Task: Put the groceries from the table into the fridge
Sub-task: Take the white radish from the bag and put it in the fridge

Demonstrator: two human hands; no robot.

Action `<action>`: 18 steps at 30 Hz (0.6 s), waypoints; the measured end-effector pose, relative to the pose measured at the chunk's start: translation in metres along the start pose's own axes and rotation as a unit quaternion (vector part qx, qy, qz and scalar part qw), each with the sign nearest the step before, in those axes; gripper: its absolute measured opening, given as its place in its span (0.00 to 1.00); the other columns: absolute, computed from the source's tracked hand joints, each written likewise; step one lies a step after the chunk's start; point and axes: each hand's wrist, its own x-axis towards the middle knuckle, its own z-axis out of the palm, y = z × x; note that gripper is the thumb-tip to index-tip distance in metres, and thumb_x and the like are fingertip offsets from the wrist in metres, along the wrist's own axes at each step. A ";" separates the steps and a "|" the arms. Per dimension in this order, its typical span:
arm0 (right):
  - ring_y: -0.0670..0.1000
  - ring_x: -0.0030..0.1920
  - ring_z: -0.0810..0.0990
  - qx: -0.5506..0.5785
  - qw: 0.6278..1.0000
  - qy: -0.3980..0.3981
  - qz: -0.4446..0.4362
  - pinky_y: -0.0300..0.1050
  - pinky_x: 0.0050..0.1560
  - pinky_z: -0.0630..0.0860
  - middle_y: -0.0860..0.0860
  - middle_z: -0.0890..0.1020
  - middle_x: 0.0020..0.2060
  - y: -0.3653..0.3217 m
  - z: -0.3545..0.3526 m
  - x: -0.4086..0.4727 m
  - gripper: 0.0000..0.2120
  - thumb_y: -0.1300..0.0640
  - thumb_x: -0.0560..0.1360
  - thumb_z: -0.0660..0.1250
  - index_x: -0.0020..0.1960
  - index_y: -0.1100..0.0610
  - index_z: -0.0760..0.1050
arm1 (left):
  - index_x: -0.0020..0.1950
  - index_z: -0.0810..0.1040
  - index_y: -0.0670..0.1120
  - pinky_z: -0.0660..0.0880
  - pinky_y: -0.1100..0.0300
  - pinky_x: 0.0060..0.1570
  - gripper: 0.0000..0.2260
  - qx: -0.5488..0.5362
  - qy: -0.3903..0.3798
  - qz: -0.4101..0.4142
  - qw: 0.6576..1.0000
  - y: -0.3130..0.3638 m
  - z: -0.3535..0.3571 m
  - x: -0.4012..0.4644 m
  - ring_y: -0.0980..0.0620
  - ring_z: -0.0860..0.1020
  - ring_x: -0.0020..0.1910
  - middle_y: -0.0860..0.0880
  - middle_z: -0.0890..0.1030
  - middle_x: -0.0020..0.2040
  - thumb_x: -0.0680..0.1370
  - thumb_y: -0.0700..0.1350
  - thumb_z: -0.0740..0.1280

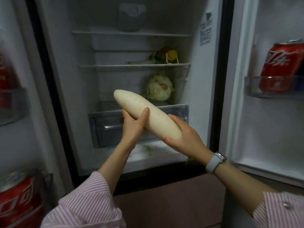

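A long white radish [131, 102] hangs tilted in front of the open fridge [92, 79], its tip pointing up and left toward the shelves. My left hand [134, 125] grips its middle from below. My right hand [184, 135] wraps its thick near end. Behind the radish, a pale green cabbage [159, 87] sits on the lower shelf above the clear drawer [105, 127]. A bottle with a yellow cap [167, 57] lies on the shelf above.
Both fridge doors stand open. The right door bin [251, 89] holds a red cola can [279, 66]. Red cans sit in the left door, one [19, 201] low down and one higher. A white container [131, 17] stands on the top shelf. Green scraps lie on the fridge floor.
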 end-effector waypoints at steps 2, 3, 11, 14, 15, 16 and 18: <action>0.55 0.61 0.72 0.004 1.000 0.008 0.001 0.55 0.59 0.71 0.50 0.72 0.65 0.003 0.013 0.038 0.34 0.42 0.68 0.68 0.70 0.42 0.58 | 0.70 0.58 0.48 0.81 0.48 0.44 0.36 0.028 0.008 -0.008 1.000 -0.001 -0.005 0.043 0.47 0.77 0.56 0.46 0.74 0.61 0.69 0.57 0.71; 0.55 0.62 0.72 0.010 1.000 0.013 -0.001 0.55 0.59 0.71 0.50 0.72 0.65 0.005 0.020 0.055 0.34 0.42 0.68 0.68 0.70 0.42 0.58 | 0.70 0.59 0.48 0.80 0.47 0.46 0.38 0.046 0.010 -0.010 0.999 -0.002 -0.007 0.062 0.46 0.77 0.55 0.46 0.74 0.61 0.67 0.59 0.71; 0.56 0.62 0.73 -0.046 0.998 0.036 -0.014 0.54 0.59 0.72 0.50 0.73 0.66 0.024 0.062 0.196 0.33 0.39 0.68 0.68 0.70 0.43 0.61 | 0.71 0.61 0.49 0.73 0.53 0.54 0.26 0.287 -0.004 0.103 0.953 -0.036 -0.034 0.189 0.45 0.76 0.57 0.47 0.76 0.60 0.76 0.56 0.62; 0.55 0.63 0.72 -0.107 0.994 0.029 -0.017 0.51 0.58 0.71 0.48 0.73 0.66 0.028 0.074 0.241 0.32 0.39 0.68 0.67 0.69 0.41 0.61 | 0.73 0.57 0.49 0.69 0.49 0.59 0.27 0.509 -0.011 0.162 0.845 -0.059 -0.046 0.224 0.42 0.69 0.64 0.44 0.70 0.68 0.77 0.55 0.60; 0.55 0.63 0.72 -0.123 0.992 0.023 -0.022 0.50 0.57 0.70 0.47 0.73 0.66 0.031 0.080 0.252 0.32 0.39 0.68 0.67 0.69 0.41 0.61 | 0.74 0.54 0.49 0.67 0.48 0.60 0.28 0.560 -0.021 0.158 0.813 -0.065 -0.046 0.231 0.42 0.66 0.66 0.43 0.66 0.70 0.77 0.55 0.59; 0.55 0.63 0.72 -0.135 0.990 0.019 -0.026 0.50 0.56 0.70 0.47 0.73 0.66 0.034 0.086 0.261 0.31 0.39 0.68 0.67 0.69 0.41 0.61 | 0.75 0.52 0.50 0.66 0.48 0.61 0.29 0.591 -0.030 0.151 0.792 -0.070 -0.046 0.238 0.42 0.64 0.68 0.44 0.63 0.71 0.77 0.56 0.58; 0.55 0.62 0.73 -0.153 0.988 0.010 -0.025 0.50 0.54 0.71 0.49 0.74 0.64 0.039 0.101 0.278 0.31 0.39 0.68 0.66 0.68 0.41 0.61 | 0.75 0.47 0.53 0.63 0.46 0.64 0.31 0.615 -0.050 0.132 0.776 -0.078 -0.045 0.249 0.42 0.61 0.70 0.44 0.58 0.73 0.77 0.58 0.57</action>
